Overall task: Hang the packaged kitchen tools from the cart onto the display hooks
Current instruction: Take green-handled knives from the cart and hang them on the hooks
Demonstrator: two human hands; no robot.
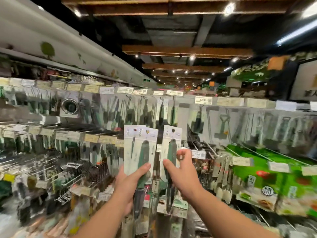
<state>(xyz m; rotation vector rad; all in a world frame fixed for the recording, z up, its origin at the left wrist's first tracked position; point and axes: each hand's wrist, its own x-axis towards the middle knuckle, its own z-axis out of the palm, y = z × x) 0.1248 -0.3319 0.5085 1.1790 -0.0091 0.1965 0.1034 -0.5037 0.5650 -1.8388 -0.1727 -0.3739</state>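
Note:
My left hand [133, 179] grips a stack of carded tools [139, 148], white cards with green-handled tools, held upright in front of the display. My right hand [180, 169] pinches one more carded tool [171, 146] of the same kind, thumb in front and fingers behind the card, just right of the stack. Both packs are raised before the hook wall [154, 110], where similar packaged tools hang in rows. The view is blurred. The cart is out of view.
Price tags [203, 100] run along the hook rails. Bare wire hooks [204, 146] stick out just right of my right hand. Green boxed goods [267, 177] fill the shelf at the right. More hanging kitchenware crowds the left side.

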